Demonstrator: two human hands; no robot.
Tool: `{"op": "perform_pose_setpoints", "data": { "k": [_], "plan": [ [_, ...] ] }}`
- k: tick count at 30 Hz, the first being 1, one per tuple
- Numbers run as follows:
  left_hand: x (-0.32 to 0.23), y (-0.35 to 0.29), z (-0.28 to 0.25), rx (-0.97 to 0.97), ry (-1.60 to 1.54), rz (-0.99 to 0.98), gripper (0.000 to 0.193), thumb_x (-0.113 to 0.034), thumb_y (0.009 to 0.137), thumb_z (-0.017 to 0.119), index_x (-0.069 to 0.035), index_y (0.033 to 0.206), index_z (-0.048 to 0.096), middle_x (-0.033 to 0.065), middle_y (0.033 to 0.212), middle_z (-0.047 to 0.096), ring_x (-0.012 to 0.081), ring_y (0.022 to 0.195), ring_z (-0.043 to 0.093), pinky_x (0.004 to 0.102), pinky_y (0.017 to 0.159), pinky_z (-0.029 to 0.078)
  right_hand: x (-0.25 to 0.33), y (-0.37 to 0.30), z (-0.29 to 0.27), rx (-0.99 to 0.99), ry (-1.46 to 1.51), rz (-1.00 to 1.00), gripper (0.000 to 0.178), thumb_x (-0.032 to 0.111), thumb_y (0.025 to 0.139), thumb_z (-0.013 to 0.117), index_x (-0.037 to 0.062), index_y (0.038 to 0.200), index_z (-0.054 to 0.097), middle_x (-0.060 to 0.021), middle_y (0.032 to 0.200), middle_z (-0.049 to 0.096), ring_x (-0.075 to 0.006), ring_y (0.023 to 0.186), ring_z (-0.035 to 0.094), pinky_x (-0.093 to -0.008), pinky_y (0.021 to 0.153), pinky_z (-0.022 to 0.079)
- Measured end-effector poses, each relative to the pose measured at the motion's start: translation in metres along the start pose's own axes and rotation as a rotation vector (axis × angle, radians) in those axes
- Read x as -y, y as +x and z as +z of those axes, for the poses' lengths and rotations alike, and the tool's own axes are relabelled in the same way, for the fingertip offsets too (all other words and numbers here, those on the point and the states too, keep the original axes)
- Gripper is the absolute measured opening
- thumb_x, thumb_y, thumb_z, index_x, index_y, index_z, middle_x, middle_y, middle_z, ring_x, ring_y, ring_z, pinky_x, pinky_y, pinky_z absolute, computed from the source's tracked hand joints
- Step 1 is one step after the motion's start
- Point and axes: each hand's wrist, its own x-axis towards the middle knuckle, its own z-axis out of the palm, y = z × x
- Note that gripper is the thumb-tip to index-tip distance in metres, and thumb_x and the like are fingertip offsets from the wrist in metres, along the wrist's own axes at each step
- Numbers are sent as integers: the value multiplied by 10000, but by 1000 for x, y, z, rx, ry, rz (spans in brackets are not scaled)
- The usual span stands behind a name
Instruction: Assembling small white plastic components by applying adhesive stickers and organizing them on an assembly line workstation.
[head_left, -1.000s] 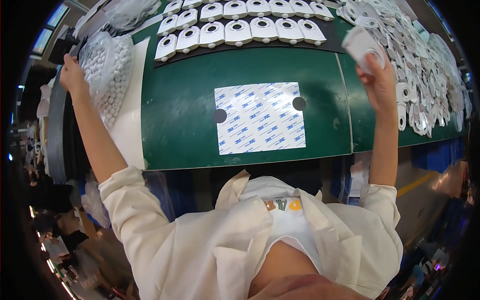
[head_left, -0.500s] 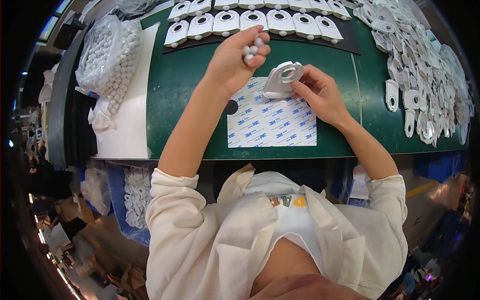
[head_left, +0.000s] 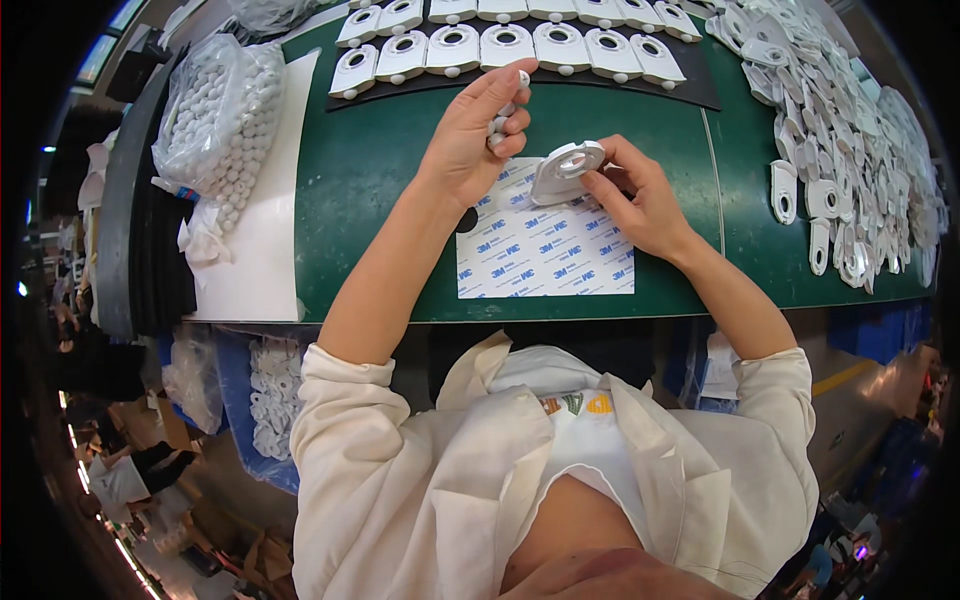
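Observation:
Several small white balls [head_left: 497, 126] lie in the curled fingers of my left hand [head_left: 468, 138], with one ball [head_left: 523, 78] at the thumb and fingertip. My right hand [head_left: 640, 198] grips a white plastic housing [head_left: 552, 180] by its right side; the piece is tilted and has a round ring opening at its upper end. Beneath it lies a sheet with a blue printed pattern [head_left: 545, 262]. Beyond my hands stand rows of similar white housings [head_left: 507, 46] on a black board [head_left: 425, 86], with white balls at their near edges.
To the left, a clear plastic bag of white balls [head_left: 215, 125] rests on a white board [head_left: 262, 270]. A large heap of loose white parts [head_left: 835, 150] covers the right end of the green table [head_left: 375, 150]. Below the edge hangs a blue bin [head_left: 238, 390] of white pieces.
My left hand has turned and its fingers have closed more around the balls, one rising to the fingertips. The housing in my right hand has tipped flatter.

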Motion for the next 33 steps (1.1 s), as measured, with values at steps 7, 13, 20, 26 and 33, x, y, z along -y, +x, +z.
{"op": "perform_pose_setpoints", "data": {
  "k": [7, 13, 20, 26, 33],
  "plan": [
    [1, -2, 4, 50, 36, 47, 370, -156, 919, 534, -62, 1272, 478, 57, 1041, 539, 55, 672, 416, 158, 436, 310, 3, -2, 3, 41, -276, -250, 155, -34, 848, 539, 29, 989, 548, -34, 875, 553, -83, 717, 538, -219, 617, 436],
    [3, -2, 3, 82, 95, 15, 331, -149, 911, 544, -51, 1226, 512, 65, 1104, 571, 52, 672, 431, 152, 434, 320, -11, 6, -2, -57, 331, -123, 140, 34, 900, 507, 37, 1038, 527, -56, 977, 563, -120, 790, 545, -242, 705, 451],
    [9, -7, 13, 40, 287, 16, 258, -123, 797, 696, -57, 1026, 597, -3, 790, 591, 24, 595, 446, 155, 448, 320, -11, 14, -20, -180, 869, 80, 235, 178, 953, 469, 77, 1164, 486, -62, 1119, 555, -147, 1022, 535, -305, 867, 442],
    [9, -11, 21, 11, 443, 30, 249, -97, 743, 739, -60, 959, 622, -42, 675, 535, 15, 539, 418, 162, 465, 315, -10, 13, -19, -180, 876, 112, 254, 187, 954, 468, 80, 1185, 469, -55, 1122, 552, -134, 1028, 532, -301, 871, 446],
    [9, -12, 19, -6, 544, 35, 273, -86, 740, 740, -52, 977, 611, -23, 740, 561, 14, 539, 425, 151, 443, 302, -8, 13, -19, -141, 837, 97, 249, 175, 957, 459, 87, 1190, 463, -56, 1131, 548, -137, 1049, 527, -297, 874, 449]
  ]
}}
